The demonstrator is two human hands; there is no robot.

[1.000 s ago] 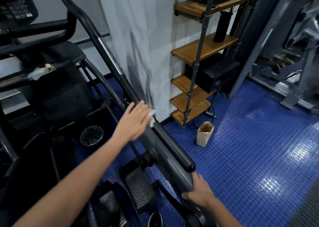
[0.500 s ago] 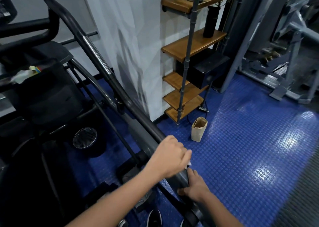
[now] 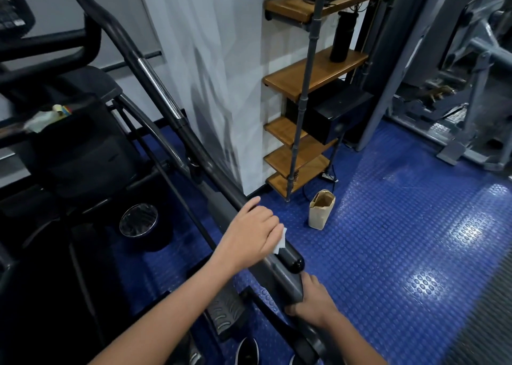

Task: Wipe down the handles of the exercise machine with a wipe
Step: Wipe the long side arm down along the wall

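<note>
A long dark handle rail (image 3: 194,148) of the exercise machine runs diagonally from upper left down to a rounded black end cap (image 3: 292,259). My left hand (image 3: 250,234) lies over the rail just above that end, fingers curled round it with a white wipe (image 3: 279,242) under them; a corner of the wipe sticks out on the right. My right hand (image 3: 313,301) grips the grey frame bar (image 3: 282,277) just below the end cap.
A brown paper bag (image 3: 321,209) stands on the blue studded floor (image 3: 401,240). Wooden shelves (image 3: 313,73) with a black bottle (image 3: 342,36) stand right of a white wall. Black foot pedals (image 3: 225,312) lie below. Grey gym equipment (image 3: 471,87) sits far right.
My left hand slid down the rail with the wipe from the middle section to the end, then back up a little. My right hand kept its grip on the frame.
</note>
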